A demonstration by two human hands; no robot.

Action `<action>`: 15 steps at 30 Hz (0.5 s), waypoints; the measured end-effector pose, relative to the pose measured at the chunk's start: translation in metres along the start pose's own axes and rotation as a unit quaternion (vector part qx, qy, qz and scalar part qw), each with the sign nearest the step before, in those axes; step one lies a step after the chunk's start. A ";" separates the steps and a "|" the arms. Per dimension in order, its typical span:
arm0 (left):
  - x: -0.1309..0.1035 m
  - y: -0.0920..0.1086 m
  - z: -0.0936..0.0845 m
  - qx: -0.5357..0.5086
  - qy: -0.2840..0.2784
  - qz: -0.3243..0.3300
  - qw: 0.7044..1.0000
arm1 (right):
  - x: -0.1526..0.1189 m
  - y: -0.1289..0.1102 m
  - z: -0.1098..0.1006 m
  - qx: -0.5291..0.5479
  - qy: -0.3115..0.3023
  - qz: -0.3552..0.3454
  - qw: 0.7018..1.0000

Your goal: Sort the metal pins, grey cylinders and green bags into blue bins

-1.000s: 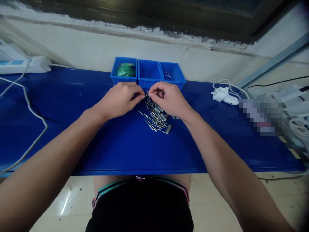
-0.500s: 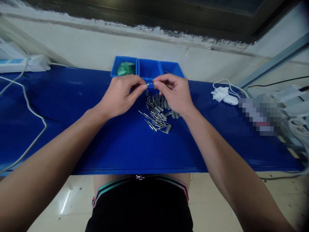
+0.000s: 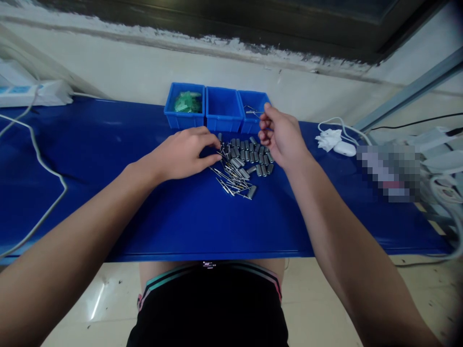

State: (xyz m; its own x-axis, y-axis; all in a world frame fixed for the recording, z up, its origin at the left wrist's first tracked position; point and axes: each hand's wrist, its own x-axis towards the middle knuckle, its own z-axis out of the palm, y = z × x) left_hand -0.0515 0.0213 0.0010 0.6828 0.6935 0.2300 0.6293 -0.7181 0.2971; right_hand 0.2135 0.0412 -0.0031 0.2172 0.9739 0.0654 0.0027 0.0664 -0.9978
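My right hand [image 3: 284, 132] is raised by the right blue bin [image 3: 253, 125], its thumb and forefinger pinching a thin metal pin [image 3: 256, 112] that points left over the bin. A few similar pins lie inside that bin. At the left edge of a pile of thin metal pins [image 3: 231, 179], my left hand [image 3: 191, 153] rests low with thumb and forefinger apart. I make out nothing held between them. Several grey metal cylinders [image 3: 251, 155] lie beside and among the pins on the blue table.
A middle blue bin [image 3: 224, 123] and a left blue bin [image 3: 184, 120] with green material stand against the wall. White cables and a power strip [image 3: 39, 94] lie at the left. Crumpled tissue [image 3: 328, 140] and a white case [image 3: 345, 149] sit at the right.
My right hand has moved right and slightly up to the right bin with the pin. My left hand has let go of the pin, dropped to the pile and opened its fingers.
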 end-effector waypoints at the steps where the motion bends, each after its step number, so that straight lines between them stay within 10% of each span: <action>1: 0.000 0.000 0.000 0.002 -0.010 -0.004 1.000 | 0.002 0.001 -0.002 -0.002 0.010 0.004 1.000; 15: 0.001 -0.003 0.004 0.020 -0.061 -0.017 0.998 | 0.004 0.000 -0.003 -0.044 0.038 0.042 0.997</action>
State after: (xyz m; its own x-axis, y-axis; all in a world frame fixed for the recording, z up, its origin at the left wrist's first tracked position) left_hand -0.0515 0.0237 -0.0029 0.6990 0.7074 0.1042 0.6662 -0.6973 0.2647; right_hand 0.2172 0.0443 -0.0029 0.2935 0.9558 -0.0158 0.0668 -0.0370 -0.9971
